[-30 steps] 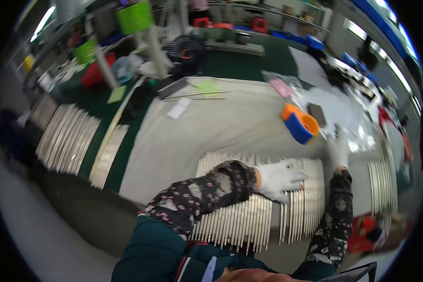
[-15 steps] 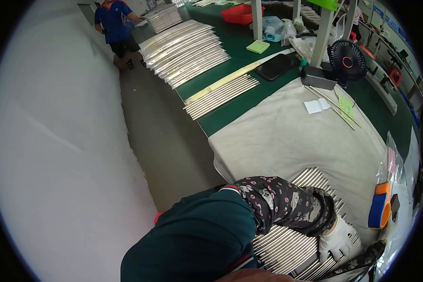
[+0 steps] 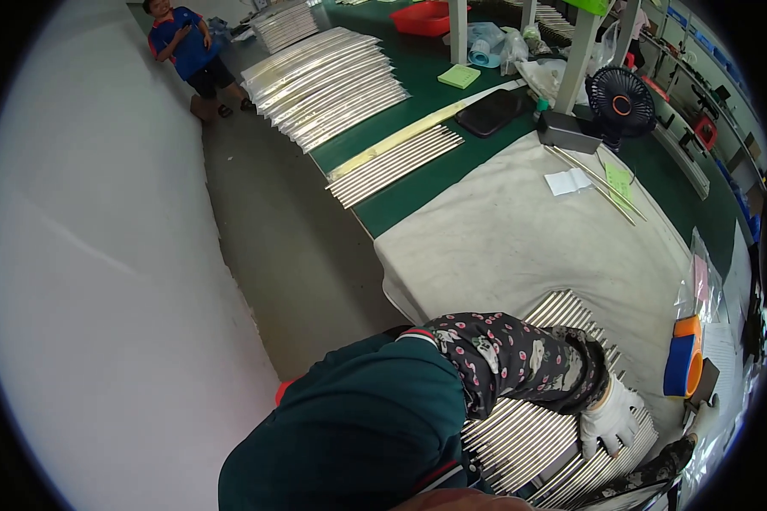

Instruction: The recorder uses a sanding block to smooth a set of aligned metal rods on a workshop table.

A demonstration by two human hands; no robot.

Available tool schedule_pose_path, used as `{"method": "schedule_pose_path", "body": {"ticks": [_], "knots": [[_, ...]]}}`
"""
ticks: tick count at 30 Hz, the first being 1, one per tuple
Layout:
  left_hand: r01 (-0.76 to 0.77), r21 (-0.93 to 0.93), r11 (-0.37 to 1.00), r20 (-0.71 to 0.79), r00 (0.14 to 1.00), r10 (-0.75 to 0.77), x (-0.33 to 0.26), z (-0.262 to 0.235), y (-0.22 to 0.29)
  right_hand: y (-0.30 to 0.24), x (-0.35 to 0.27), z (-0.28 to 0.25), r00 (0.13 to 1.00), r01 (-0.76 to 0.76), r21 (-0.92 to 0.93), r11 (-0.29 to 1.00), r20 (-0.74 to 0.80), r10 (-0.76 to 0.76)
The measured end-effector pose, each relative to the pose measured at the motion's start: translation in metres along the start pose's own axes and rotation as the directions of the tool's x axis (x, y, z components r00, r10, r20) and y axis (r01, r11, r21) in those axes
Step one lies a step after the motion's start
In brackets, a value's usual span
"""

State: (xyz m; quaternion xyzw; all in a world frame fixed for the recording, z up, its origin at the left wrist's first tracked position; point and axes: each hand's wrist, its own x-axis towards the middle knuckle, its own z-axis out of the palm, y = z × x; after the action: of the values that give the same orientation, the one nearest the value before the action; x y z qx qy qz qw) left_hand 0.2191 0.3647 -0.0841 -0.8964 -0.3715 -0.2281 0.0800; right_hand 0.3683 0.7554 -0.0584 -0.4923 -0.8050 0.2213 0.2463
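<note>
Many thin silvery metal rods (image 3: 513, 441) lie side by side on the pale cloth (image 3: 520, 247), partly hidden under my left sleeve. My left hand (image 3: 612, 417), in a white glove, rests on the rods with its fingers spread. My right hand (image 3: 706, 419), also gloved, is at the far right edge, just below a small dark grey block (image 3: 704, 383). Its fingers are too small and crowded by clear plastic to read. Beside the block stand blue and orange tape rolls (image 3: 682, 362).
Farther along the green table lie bundles of plastic-wrapped rods (image 3: 332, 89), a loose row of rods (image 3: 396, 166) and a black phone-like case (image 3: 490, 112). A black fan (image 3: 622, 102) stands behind a grey box (image 3: 569, 132). A person (image 3: 183, 47) is in the aisle.
My right hand has come into view at the right, near the dark block. My left hand stays on the rods. The person in the aisle has changed pose, and the view has shifted slightly.
</note>
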Motion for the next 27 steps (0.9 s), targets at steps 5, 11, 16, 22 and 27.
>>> {"method": "schedule_pose_path", "body": {"ticks": [5,11,16,22,27], "knots": [[-0.012,-0.138,0.990,-0.027,1.000,0.008,0.005,-0.019,0.013,0.033,-0.054,-0.067,0.982,0.026,-0.247,0.969,-0.175,-0.071],[0.063,-0.085,0.994,0.144,0.988,-0.050,-0.020,-0.064,0.010,-0.056,-0.146,-0.062,0.977,0.025,-0.332,0.943,-0.191,-0.094],[0.034,-0.080,0.996,0.257,0.966,-0.013,-0.015,-0.073,0.011,-0.103,-0.210,-0.062,0.975,-0.211,-0.415,0.885,-0.149,0.163],[0.031,-0.092,0.995,0.340,0.940,0.002,0.001,-0.077,0.012,-0.089,-0.229,-0.044,0.991,-0.130,-0.657,0.743,-0.070,0.112],[0.031,-0.056,0.998,0.348,0.937,-0.010,-0.007,-0.075,0.007,-0.077,-0.262,-0.078,0.962,-0.149,-0.519,0.842,-0.275,0.000]]}}
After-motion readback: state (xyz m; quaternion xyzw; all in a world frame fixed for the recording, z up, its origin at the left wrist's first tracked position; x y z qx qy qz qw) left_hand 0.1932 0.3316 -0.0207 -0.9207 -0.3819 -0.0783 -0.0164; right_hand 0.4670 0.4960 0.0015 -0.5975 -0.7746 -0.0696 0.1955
